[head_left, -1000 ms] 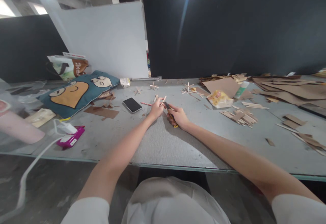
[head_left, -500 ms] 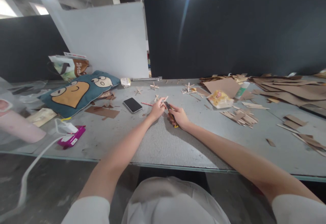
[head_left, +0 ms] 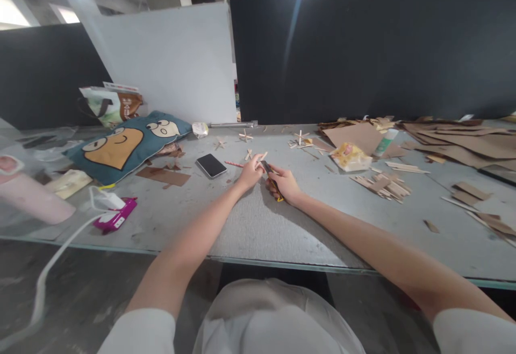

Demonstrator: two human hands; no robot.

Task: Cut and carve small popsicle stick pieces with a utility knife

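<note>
Both of my hands meet at the middle of the grey table [head_left: 258,225]. My left hand [head_left: 249,172] pinches a thin pale wooden stick [head_left: 260,157] and presses it down. My right hand [head_left: 284,183] is closed around a utility knife [head_left: 270,177] with a dark body and yellow end, its tip pointing at the stick beside my left fingers. A red-and-white striped stick [head_left: 233,164] lies just left of my left hand.
A black phone [head_left: 211,165] lies left of the hands, with a teal cartoon cushion [head_left: 124,145] and a magenta pack [head_left: 114,217] further left. Cardboard sheets [head_left: 451,142], stick piles [head_left: 382,185], a glue bottle [head_left: 385,142] and a snack bag [head_left: 350,157] fill the right.
Hands hold nearly the same pose; only the camera view has shifted slightly.
</note>
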